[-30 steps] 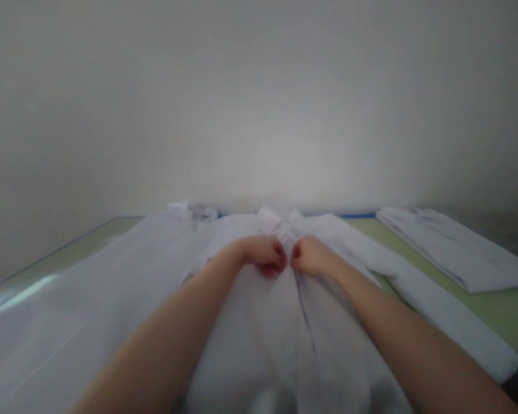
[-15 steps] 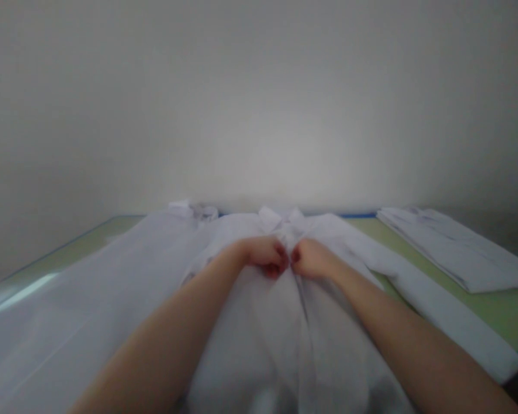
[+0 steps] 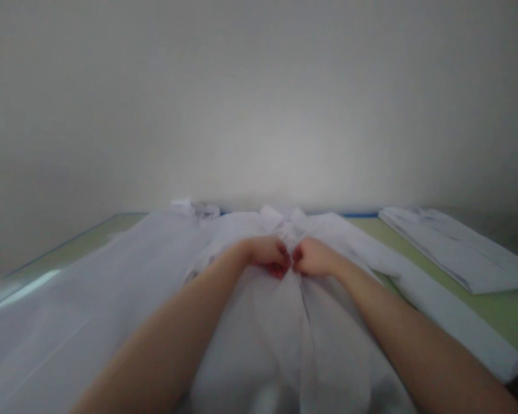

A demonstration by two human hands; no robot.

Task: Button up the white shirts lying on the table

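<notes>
A white long-sleeved coat (image 3: 246, 339) with a collar lies spread in front of me, its collar toward the wall and one sleeve reaching out to the right. My left hand (image 3: 271, 254) is closed on the left front edge of the coat, below the collar. Close beside it, my right hand (image 3: 313, 257) pinches the right front edge. The two hands nearly meet over the front opening, knuckles up. Any button between the fingers is too blurred and hidden to make out.
Another white garment (image 3: 107, 287) is spread on the left. A folded white garment (image 3: 461, 247) lies at the far right. The green table top (image 3: 511, 316) has a blue edge and stands against a plain grey wall (image 3: 259, 103).
Hardly anything differs. Both hands stay closed at the coat's front opening, and the whole view has shifted very slightly.
</notes>
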